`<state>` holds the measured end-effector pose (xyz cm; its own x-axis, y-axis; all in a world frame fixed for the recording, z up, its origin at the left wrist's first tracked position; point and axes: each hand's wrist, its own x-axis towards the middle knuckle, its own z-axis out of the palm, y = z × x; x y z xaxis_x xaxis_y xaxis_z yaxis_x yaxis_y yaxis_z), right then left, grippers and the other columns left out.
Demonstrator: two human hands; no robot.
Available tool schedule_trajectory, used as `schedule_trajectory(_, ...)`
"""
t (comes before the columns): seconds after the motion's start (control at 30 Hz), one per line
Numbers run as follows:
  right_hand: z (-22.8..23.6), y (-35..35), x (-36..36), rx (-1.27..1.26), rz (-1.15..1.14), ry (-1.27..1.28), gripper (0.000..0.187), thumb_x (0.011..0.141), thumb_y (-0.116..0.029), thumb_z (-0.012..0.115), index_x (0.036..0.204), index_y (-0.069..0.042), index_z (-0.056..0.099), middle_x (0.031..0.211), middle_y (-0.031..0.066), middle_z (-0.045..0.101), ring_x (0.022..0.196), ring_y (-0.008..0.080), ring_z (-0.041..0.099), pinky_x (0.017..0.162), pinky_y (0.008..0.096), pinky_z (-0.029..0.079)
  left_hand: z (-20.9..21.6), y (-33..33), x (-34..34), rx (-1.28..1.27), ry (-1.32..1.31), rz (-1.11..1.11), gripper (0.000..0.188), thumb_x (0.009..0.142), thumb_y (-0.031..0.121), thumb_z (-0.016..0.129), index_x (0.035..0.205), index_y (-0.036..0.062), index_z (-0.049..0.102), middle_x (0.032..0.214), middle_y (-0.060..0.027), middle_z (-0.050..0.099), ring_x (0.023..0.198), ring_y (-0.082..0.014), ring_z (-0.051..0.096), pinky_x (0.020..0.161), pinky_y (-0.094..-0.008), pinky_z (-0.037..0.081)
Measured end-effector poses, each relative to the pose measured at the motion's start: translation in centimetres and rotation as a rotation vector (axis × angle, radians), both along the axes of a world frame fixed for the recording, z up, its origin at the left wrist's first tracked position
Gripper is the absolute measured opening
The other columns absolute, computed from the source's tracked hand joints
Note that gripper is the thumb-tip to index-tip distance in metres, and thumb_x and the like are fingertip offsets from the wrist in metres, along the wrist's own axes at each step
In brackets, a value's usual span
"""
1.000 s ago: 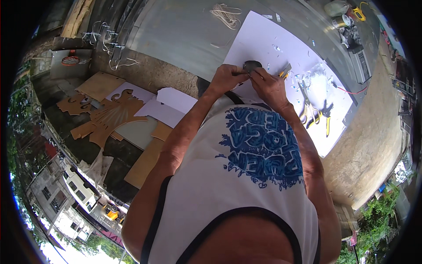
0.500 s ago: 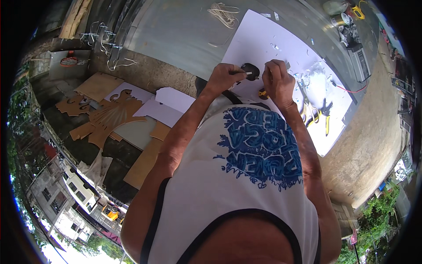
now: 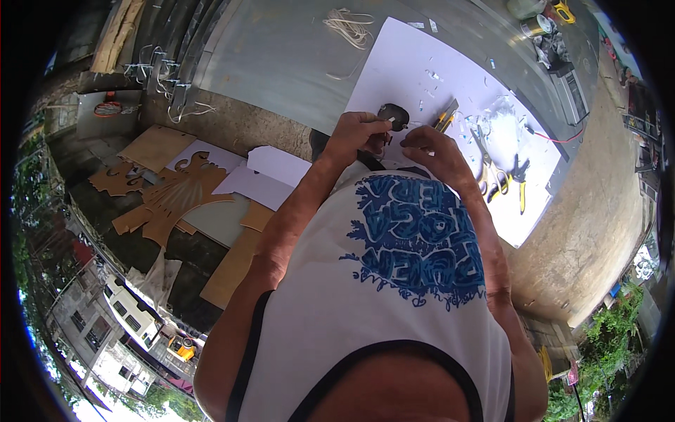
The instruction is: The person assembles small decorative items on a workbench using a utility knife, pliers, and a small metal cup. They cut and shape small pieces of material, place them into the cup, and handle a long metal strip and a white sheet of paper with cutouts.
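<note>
My left hand [image 3: 354, 138] is closed, thumb and fingers pinching a small whitish piece [image 3: 390, 122]. Just beyond its fingertips is a dark rounded object [image 3: 395, 114], whose kind I cannot make out. Facing it, my right hand [image 3: 441, 152] has its fingers bent and pressed together; whatever they hold, if anything, is too small to tell. Both hands are over the near edge of a white sheet [image 3: 394, 63]. Close beyond the right hand lies a yellow and black utility knife [image 3: 446, 116].
Scissors [image 3: 488, 163] and yellow-handled pliers [image 3: 520, 184] lie to the right, beside crumpled clear plastic [image 3: 500, 119] and scattered scraps. A coil of pale cord [image 3: 348, 28] is at the back. Cut brown boards [image 3: 179, 188] are low on the left.
My right hand has come down and left toward the left hand, exposing the utility knife. The left hand has shifted slightly toward me, still pinching the whitish piece.
</note>
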<state>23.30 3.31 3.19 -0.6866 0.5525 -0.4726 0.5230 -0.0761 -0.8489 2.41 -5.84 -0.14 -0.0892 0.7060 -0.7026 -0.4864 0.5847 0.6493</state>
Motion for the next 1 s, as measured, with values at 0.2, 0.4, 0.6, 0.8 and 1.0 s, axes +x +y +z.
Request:
schedule_trajectory(0.2,-0.8,-1.8,-1.4,-0.043,-0.074,-0.075,0.052,0.084,-0.024,0.078,0.123,0.002,0.055,0.104,0.0217,0.071,0.11,0.0306,0.068,0.092,0.0401,0.052,-0.3,0.3,1.1,-0.042,-0.121,0.019,0.028,0.089,0.022,0.073,0.102,-0.0022,0.069,0.086,-0.0094,0.072,0.071,-0.0144,0.068,0.06,-0.0291,0.056)
schedule_trajectory(0.4,-1.7,-2.9,-1.0,0.054,-0.224,-0.005,0.04,0.086,-0.018,0.074,0.116,0.0,0.054,0.093,0.0213,0.071,0.089,0.0311,0.072,0.076,0.0397,0.055,-0.3,0.6,1.8,-0.008,-0.118,0.048,0.031,0.091,0.024,0.072,0.107,-0.0025,0.068,0.092,-0.0108,0.072,0.071,-0.0161,0.067,0.062,-0.0282,0.053)
schedule_trajectory(0.6,-0.3,-3.0,-1.4,0.599,-0.15,-0.031,0.018,0.093,-0.012,0.064,0.109,-0.005,0.059,0.084,0.0182,0.069,0.068,0.0354,0.069,0.059,0.0438,0.053,0.2,0.3,1.3,0.086,0.238,-0.073,0.028,0.089,0.022,0.073,0.106,0.0006,0.07,0.09,-0.008,0.072,0.067,-0.0146,0.065,0.063,-0.0279,0.051)
schedule_trajectory(0.8,-0.1,-0.1,-2.2,0.875,0.043,-0.234,0.014,0.093,-0.018,0.063,0.106,-0.015,0.066,0.082,0.0105,0.067,0.072,0.035,0.069,0.062,0.0458,0.055,-1.5,-0.5,1.2,0.372,0.983,-0.035,0.032,0.076,0.011,0.081,0.105,0.0043,0.069,0.094,-0.0059,0.07,0.079,-0.0138,0.064,0.068,-0.029,0.051)
schedule_trajectory(1.0,-0.2,2.8,-3.4,0.879,0.22,-0.371,0.015,0.09,-0.021,0.067,0.104,-0.016,0.069,0.085,0.0074,0.07,0.074,0.0317,0.071,0.066,0.0433,0.057,-4.0,0.7,1.3,0.566,1.144,-0.02,0.04,0.074,0.009,0.082,0.111,0.0059,0.068,0.107,-0.01,0.068,0.091,-0.0188,0.066,0.075,-0.0318,0.055)
